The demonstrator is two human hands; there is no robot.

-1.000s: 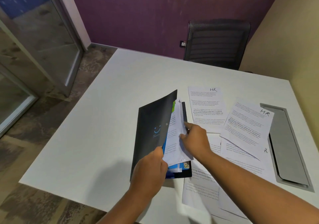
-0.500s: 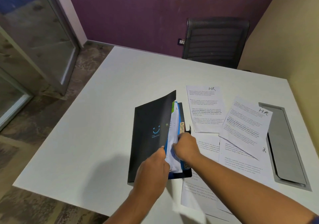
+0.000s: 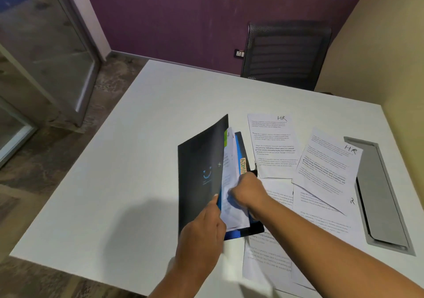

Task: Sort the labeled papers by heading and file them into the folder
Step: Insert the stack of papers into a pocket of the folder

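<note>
A black folder (image 3: 199,173) with a blue smile logo stands half open on the white table (image 3: 128,164). My left hand (image 3: 202,235) grips the lower edge of its raised front cover. Inside are white sheets (image 3: 229,164), a blue divider and an orange tab reading ADMIN (image 3: 243,165). My right hand (image 3: 249,192) is curled round the white sheets in the folder. To the right lie loose papers: one headed HR (image 3: 273,144), a second HR sheet (image 3: 330,167) tilted over others, and more sheets (image 3: 270,258) under my right forearm.
A grey recessed cable hatch (image 3: 378,194) sits in the table at the far right. A black mesh chair (image 3: 286,54) stands behind the table's far edge. A glass door (image 3: 41,45) is at the left; a beige wall runs along the right.
My right hand drew back from the folder's upper middle toward its lower part and curled on the sheets. The sheets now lie deeper inside and the ADMIN tab shows.
</note>
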